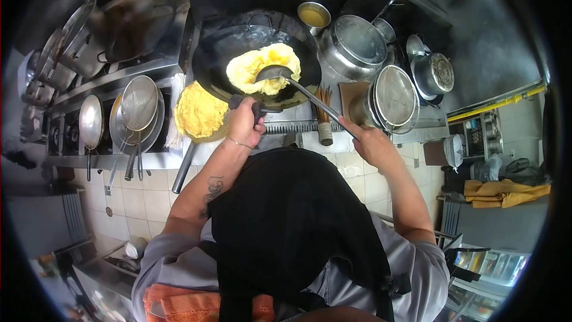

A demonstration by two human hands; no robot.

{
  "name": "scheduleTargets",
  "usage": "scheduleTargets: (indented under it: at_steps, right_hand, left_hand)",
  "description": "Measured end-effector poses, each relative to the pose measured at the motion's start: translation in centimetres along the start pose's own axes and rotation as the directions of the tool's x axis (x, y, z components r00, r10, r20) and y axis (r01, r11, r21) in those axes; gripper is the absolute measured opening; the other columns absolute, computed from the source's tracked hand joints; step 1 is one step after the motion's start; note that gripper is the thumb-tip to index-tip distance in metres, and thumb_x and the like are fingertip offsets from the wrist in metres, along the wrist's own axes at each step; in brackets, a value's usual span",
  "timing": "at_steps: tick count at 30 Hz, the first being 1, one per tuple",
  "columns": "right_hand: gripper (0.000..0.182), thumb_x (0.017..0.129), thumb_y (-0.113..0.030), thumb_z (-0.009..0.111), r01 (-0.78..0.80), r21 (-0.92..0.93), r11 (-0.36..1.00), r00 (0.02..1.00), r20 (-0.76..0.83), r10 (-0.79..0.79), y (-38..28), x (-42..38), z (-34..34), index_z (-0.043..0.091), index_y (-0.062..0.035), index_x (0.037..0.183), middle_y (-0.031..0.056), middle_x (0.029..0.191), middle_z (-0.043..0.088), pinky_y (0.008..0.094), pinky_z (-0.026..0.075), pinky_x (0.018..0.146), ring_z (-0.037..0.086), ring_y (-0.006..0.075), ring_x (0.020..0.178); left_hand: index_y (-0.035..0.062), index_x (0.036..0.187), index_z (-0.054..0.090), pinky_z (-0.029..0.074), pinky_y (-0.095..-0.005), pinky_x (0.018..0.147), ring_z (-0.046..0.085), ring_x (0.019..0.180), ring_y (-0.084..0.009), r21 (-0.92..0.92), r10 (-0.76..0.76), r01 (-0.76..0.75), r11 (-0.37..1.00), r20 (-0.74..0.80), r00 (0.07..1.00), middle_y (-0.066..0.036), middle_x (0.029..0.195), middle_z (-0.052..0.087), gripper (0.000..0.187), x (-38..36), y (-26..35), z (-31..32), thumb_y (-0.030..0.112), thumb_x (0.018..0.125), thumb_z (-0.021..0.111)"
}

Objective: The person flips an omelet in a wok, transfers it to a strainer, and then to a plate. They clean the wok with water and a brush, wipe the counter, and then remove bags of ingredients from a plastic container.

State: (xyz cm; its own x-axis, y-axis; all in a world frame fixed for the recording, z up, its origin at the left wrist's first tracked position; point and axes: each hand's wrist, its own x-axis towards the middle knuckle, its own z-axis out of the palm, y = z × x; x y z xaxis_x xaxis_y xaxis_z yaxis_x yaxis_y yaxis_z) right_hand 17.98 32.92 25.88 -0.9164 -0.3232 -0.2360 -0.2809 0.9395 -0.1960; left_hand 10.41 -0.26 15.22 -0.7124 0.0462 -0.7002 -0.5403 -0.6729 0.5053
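A large black wok (214, 53) sits on the stove in front of me, holding a mass of soft yellow scrambled egg (253, 62). My left hand (245, 124) is closed around the wok's near edge or handle, with a dark cloth (258, 111) bunched in the grip. In my right hand (374, 146) is the long handle of a metal ladle (274, 73), whose bowl rests on the egg. Left of the wok, more cooked egg (199, 112) is heaped in a perforated strainer (208, 137) with a long handle pointing toward me.
Behind the wok stands a metal cup of yellow liquid (314, 15). Lidded pots (358, 42) and a mesh strainer (395, 98) crowd the right side. A bamboo brush (325, 131) lies by the wok. Pans and strainers (139, 104) occupy the left burners.
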Motion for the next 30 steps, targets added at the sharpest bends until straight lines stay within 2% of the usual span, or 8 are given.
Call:
scheduleTargets:
  at_steps: [7,13,17,19,24,26,28,30]
  right_hand:
    - [0.076,0.091,-0.004,0.064,-0.156,-0.026,0.987,0.985,-0.084,0.153,-0.4,1.2,0.2,0.044,-0.0260,0.161,0.0243,0.100,0.070,0.0546,0.058,0.082,0.071,0.0442,0.088]
    - [0.076,0.091,-0.005,0.067,-0.118,-0.003,0.993,0.976,-0.183,0.116,0.4,2.3,-0.2,0.045,-0.0255,0.160,0.0256,0.098,0.071,0.0547,0.058,0.081,0.071,0.0452,0.087]
    - [0.078,0.090,-0.001,0.067,-0.140,0.092,0.986,0.972,-0.178,0.155,0.9,1.5,-0.5,0.044,-0.0252,0.161,0.0270,0.109,0.072,0.0540,0.058,0.084,0.071,0.0456,0.093]
    - [0.079,0.090,0.004,0.066,-0.012,0.209,0.978,0.927,-0.365,0.090,1.1,1.2,0.3,0.044,-0.0228,0.161,0.0278,0.125,0.070,0.0499,0.058,0.090,0.071,0.0457,0.103]
    - [0.075,0.093,0.005,0.064,-0.019,0.416,0.909,0.892,-0.403,0.203,0.4,1.8,1.9,0.043,-0.0154,0.162,0.0277,0.136,0.066,0.0433,0.057,0.092,0.071,0.0428,0.112]
    - [0.073,0.094,0.003,0.065,-0.060,0.425,0.903,0.841,-0.465,0.275,1.0,1.1,3.4,0.043,-0.0132,0.161,0.0271,0.134,0.067,0.0407,0.057,0.088,0.076,0.0352,0.101]
    - [0.071,0.095,-0.004,0.070,-0.093,0.546,0.833,0.810,-0.445,0.382,2.6,0.1,6.1,0.044,-0.0108,0.160,0.0214,0.107,0.075,0.0330,0.053,0.069,0.064,0.0209,0.070]
    - [0.067,0.097,-0.007,0.069,-0.074,0.394,0.916,0.772,-0.559,0.303,3.9,-0.6,9.0,0.045,-0.0084,0.160,0.0146,0.085,0.068,0.0307,0.049,0.061,0.056,0.0163,0.061]
  left_hand:
    - [0.0146,0.101,0.060,0.034,-0.0215,0.041,0.049,0.054,-0.0127,-0.098,-0.116,0.126,0.987,0.101,0.988,-0.007,0.080,0.061,0.013,-1.9,0.0,-1.4,0.027,0.102,0.057]
    - [0.0061,0.100,0.059,0.035,-0.0208,0.039,0.049,0.053,-0.0134,-0.170,-0.134,0.172,0.970,0.211,0.968,-0.014,0.085,0.059,0.021,-0.9,-0.9,-3.5,0.027,0.101,0.058]
    - [0.0090,0.095,0.057,0.033,-0.0230,0.039,0.049,0.053,-0.0145,-0.166,-0.194,0.245,0.955,0.275,0.942,-0.012,0.079,0.059,0.017,1.0,-1.3,-6.2,0.025,0.101,0.056]
    - [0.0087,0.095,0.057,0.033,-0.0239,0.038,0.048,0.051,-0.0150,-0.144,-0.130,0.187,0.972,0.337,0.932,-0.012,0.079,0.060,0.014,2.9,-1.7,-7.2,0.023,0.099,0.056]
    - [0.0056,0.099,0.061,0.035,-0.0249,0.043,0.047,0.054,-0.0142,-0.022,0.067,-0.064,0.998,0.269,0.961,-0.011,0.082,0.063,0.014,8.5,-2.4,-8.6,0.019,0.097,0.058]
    - [0.0071,0.100,0.060,0.036,-0.0249,0.042,0.047,0.051,-0.0142,0.068,0.074,-0.086,0.994,0.163,0.984,-0.012,0.083,0.065,0.011,5.8,-3.3,-10.7,0.017,0.095,0.058]
    - [0.0062,0.101,0.061,0.035,-0.0249,0.042,0.048,0.051,-0.0141,0.157,0.133,-0.169,0.973,0.219,0.967,-0.011,0.083,0.064,0.013,1.9,-2.0,-11.3,0.017,0.094,0.059]
    - [0.0058,0.099,0.060,0.034,-0.0249,0.040,0.048,0.051,-0.0143,0.115,0.094,-0.121,0.986,0.215,0.972,-0.012,0.081,0.064,0.011,1.8,-1.8,-10.6,0.016,0.095,0.057]
